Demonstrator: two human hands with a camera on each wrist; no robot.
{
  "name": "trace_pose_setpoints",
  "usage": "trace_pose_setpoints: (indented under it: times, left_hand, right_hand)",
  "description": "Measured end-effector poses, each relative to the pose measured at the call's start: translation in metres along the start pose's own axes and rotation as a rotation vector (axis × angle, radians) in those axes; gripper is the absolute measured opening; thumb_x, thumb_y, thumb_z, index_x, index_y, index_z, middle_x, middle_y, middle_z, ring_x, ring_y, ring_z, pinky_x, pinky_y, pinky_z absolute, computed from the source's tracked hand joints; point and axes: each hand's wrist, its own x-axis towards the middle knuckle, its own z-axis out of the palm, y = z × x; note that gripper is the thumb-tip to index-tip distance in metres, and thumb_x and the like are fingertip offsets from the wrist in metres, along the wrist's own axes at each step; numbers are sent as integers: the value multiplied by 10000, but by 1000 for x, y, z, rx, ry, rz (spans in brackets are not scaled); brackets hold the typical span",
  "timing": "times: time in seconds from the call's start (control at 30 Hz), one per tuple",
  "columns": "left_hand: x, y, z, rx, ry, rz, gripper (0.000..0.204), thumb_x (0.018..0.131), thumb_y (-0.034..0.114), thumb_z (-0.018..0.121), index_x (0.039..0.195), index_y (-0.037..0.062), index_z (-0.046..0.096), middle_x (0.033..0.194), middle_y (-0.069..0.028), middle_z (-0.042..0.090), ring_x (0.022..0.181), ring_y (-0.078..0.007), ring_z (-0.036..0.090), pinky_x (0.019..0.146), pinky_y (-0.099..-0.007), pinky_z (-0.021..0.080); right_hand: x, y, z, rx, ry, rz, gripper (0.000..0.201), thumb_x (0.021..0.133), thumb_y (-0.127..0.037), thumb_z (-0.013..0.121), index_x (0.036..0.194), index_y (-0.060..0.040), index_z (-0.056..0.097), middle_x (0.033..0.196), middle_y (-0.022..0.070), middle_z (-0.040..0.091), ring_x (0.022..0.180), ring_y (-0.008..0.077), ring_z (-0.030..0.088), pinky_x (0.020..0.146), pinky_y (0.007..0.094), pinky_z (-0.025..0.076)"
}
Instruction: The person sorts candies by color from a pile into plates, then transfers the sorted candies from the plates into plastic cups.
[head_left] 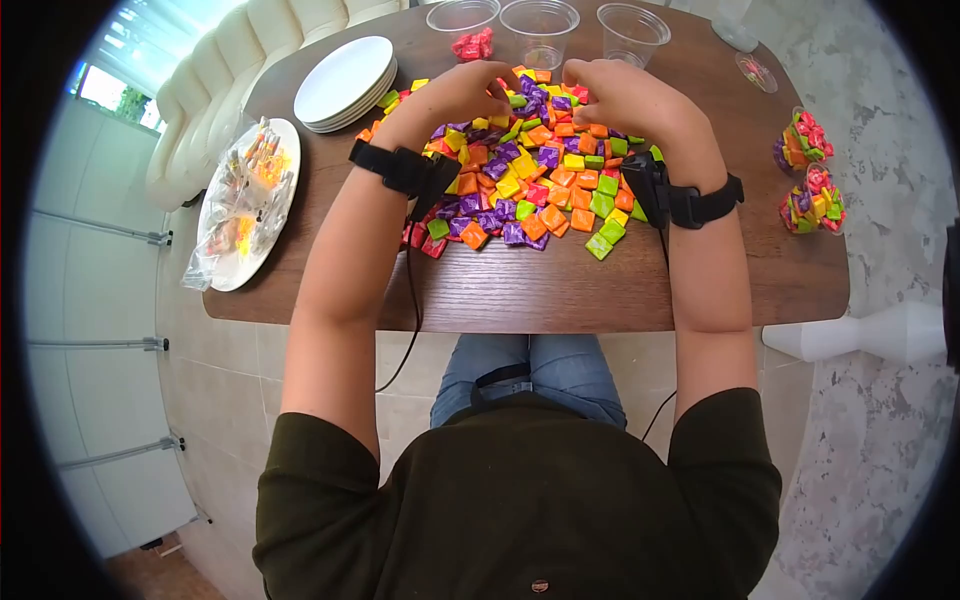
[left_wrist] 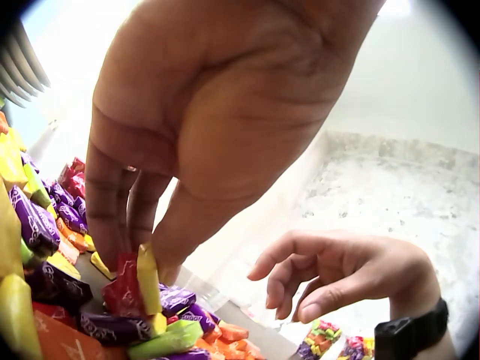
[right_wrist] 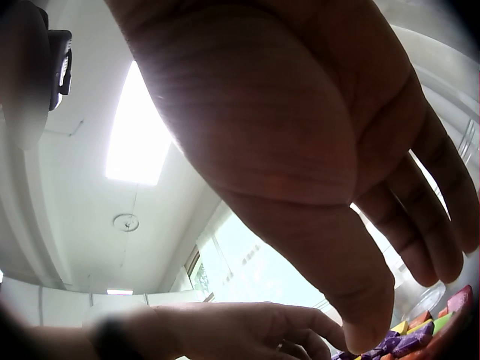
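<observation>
A wide pile of wrapped candies (head_left: 520, 190) in red, orange, yellow, green and purple lies on the table before me. My left hand (head_left: 455, 98) reaches down into its far left part. In the left wrist view, its thumb and fingertips pinch a red candy (left_wrist: 129, 289), with a yellow candy (left_wrist: 148, 279) standing against it by the thumb. Over the far right part hovers my right hand (head_left: 635, 98). The left wrist view shows that hand's fingers loosely bent, with nothing between them; its thumb and fingers hang apart above candies in the right wrist view.
Three clear plastic cups (head_left: 540, 22) stand behind the pile, the left one with red candies (head_left: 473, 45) inside. Stacked white plates (head_left: 345, 80) and an oval plate (head_left: 282, 220) with a bagged bundle are on the left. Two candy-filled cups (head_left: 812, 205) stand at the right edge.
</observation>
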Motion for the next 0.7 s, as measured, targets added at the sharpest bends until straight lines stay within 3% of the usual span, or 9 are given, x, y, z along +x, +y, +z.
trace_pose_setpoints:
  times: [0.27, 0.3, 0.33, 0.4, 0.5, 0.6, 0.7]
  left_hand:
    - [-33, 0, 5, -450, 273, -38, 228, 852, 133, 617, 1020, -19, 598, 907, -57, 645, 843, -113, 593, 760, -252, 475]
    - [-32, -9, 9, -425, 317, -35, 203, 842, 119, 628, 986, -22, 609, 881, -55, 650, 816, -108, 599, 743, -246, 480]
    - [-32, -11, 11, -413, 324, -53, 197, 837, 112, 633, 977, -23, 609, 871, -53, 650, 803, -108, 600, 733, -244, 482]
    - [-34, -12, 15, -387, 329, -97, 184, 827, 98, 641, 959, -25, 608, 852, -49, 649, 779, -106, 602, 713, -241, 485]
    - [-40, -11, 18, -295, 315, -72, 179, 804, 75, 655, 947, -14, 596, 756, -24, 619, 701, -110, 593, 669, -233, 482]
    - [-45, -8, 20, -218, 270, -72, 255, 758, 50, 678, 998, 27, 593, 785, -26, 603, 733, -118, 582, 672, -249, 482]
    - [-45, -10, 25, -239, 250, -18, 324, 735, 0, 658, 1046, 62, 593, 886, -37, 598, 812, -126, 572, 706, -270, 486]
  right_hand:
    - [14, -26, 4, -76, -122, -11, 252, 795, -74, 591, 1041, -18, 580, 912, 176, 613, 838, 318, 605, 747, 399, 478]
    - [12, -33, 6, 66, -143, 26, 237, 809, -49, 548, 1039, -20, 594, 946, 172, 593, 751, 307, 614, 660, 379, 502]
    - [17, -30, 16, 60, -150, -33, 251, 807, -28, 523, 1049, -16, 591, 982, 169, 579, 628, 281, 612, 523, 331, 506]
    - [33, 6, 61, -169, 92, -350, 269, 791, -1, 514, 1046, -21, 594, 989, 157, 585, 680, 281, 622, 547, 339, 516]
    - [34, -28, 39, -93, -151, 59, 267, 770, -14, 547, 1031, -37, 605, 990, 147, 592, 889, 310, 597, 730, 399, 499]
    - [44, -12, 56, -171, -27, -46, 259, 750, -34, 551, 995, -85, 617, 965, 146, 620, 960, 305, 583, 802, 404, 475]
    - [46, -21, 56, -247, -89, 28, 232, 750, -76, 583, 981, -96, 602, 932, 112, 634, 945, 308, 587, 770, 414, 477]
